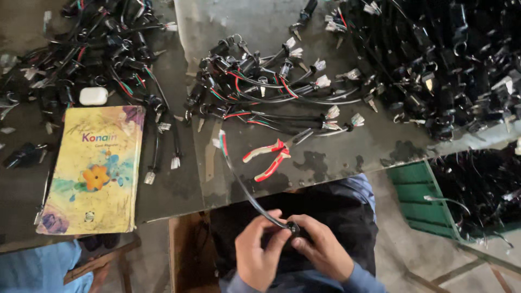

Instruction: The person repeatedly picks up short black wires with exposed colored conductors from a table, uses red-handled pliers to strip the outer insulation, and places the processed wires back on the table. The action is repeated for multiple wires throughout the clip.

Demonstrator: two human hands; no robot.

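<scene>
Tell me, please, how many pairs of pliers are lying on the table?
1. The red-and-white-handled pliers lie near the table's front edge, just below the middle bundle of wired parts. More could be hidden under the wire piles.

Red-handled pliers (269, 158) sit mid-table, a yellow flowered notebook (93, 168) at 9 o'clock with a small white case (93, 96) just above it. Heaps of black wired switches (434, 59) at 1 o'clock, a green crate (420, 198) at 4 o'clock.

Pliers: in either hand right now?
No, the red-handled pliers lie on the table; both the left hand and right hand hold a black cable.
</scene>
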